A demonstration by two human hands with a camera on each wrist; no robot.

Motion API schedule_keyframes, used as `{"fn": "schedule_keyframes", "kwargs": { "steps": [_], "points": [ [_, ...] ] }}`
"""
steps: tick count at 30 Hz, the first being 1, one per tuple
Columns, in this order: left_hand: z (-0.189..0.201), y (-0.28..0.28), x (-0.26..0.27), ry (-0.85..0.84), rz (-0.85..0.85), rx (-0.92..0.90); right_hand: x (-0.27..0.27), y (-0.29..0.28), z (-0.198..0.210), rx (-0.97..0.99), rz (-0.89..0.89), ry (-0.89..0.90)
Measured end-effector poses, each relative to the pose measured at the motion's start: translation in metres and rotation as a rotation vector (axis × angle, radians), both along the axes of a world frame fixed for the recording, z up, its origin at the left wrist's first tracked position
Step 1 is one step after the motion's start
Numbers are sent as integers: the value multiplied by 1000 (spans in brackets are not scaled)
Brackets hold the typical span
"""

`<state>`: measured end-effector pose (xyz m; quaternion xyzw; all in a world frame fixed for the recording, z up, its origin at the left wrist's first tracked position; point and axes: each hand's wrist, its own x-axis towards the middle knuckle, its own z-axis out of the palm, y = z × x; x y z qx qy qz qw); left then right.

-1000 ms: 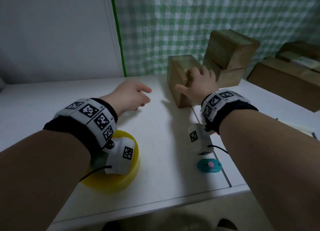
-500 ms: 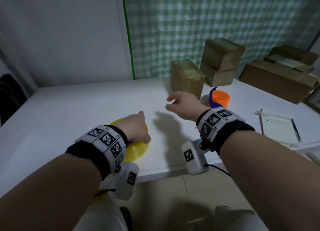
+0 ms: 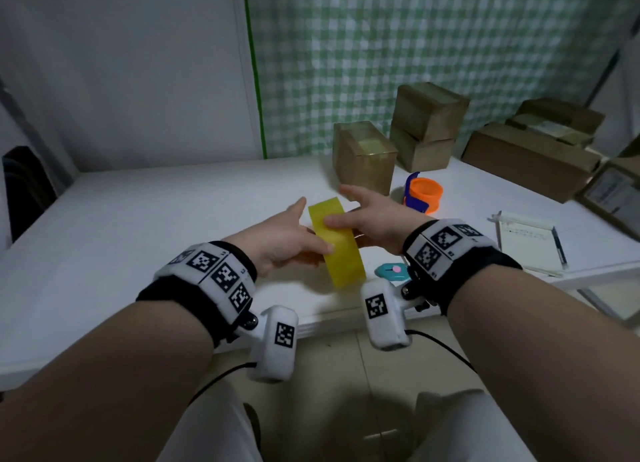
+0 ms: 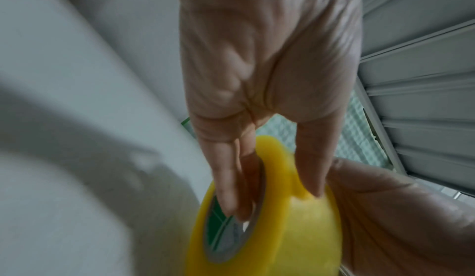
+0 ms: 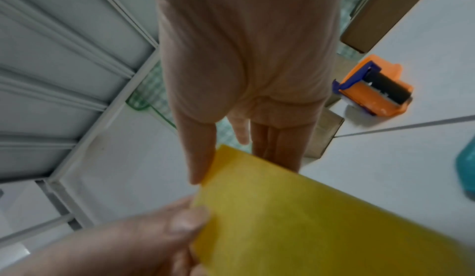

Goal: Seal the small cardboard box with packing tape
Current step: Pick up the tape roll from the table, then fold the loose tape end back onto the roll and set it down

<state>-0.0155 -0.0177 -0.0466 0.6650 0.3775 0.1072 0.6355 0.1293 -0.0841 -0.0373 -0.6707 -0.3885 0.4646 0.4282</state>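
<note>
A yellow roll of packing tape (image 3: 341,250) stands on edge in the air above the white table (image 3: 138,219), between my two hands. My left hand (image 3: 287,240) grips it: in the left wrist view its fingers (image 4: 231,189) reach into the core of the tape roll (image 4: 295,229) and the thumb lies on the outer band. My right hand (image 3: 370,219) rests its thumb on the band, fingers straight past the far side of the tape roll (image 5: 295,209). The small cardboard box (image 3: 363,160) stands closed behind the hands, untouched.
Two stacked boxes (image 3: 429,125) and a longer box (image 3: 526,160) stand at the back right. An orange and blue tape dispenser (image 3: 424,195) sits right of the small box. A teal cutter (image 3: 391,271) lies near the front edge. A notepad with a pen (image 3: 526,243) is further right.
My left hand has lifted the yellow roll off the table's front edge and turned it upright. My right hand has drawn back from the box side and met the roll.
</note>
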Motion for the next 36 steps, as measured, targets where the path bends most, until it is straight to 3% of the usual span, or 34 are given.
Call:
{"fn": "schedule_keyframes", "kwargs": {
  "steps": [4,8,14,18,23,30,36],
  "points": [
    [-3,4,2,46,9,34,4,-11,3,-29,82,35],
    [-5,7,3,124,-21,256,7,-16,4,-36,97,30],
    [-2,1,3,102,-29,596,10,-20,-2,30,45,-8],
    [-2,-2,6,118,-26,670,13,-19,0,127,-53,-354],
    [-1,-6,15,143,-32,726,20,-20,10,177,-44,-783],
    [0,-6,20,184,-44,779,16,-22,22,179,54,-1127],
    [-3,-6,21,179,-32,828,10,-13,23,56,132,-1362]
  ]
}}
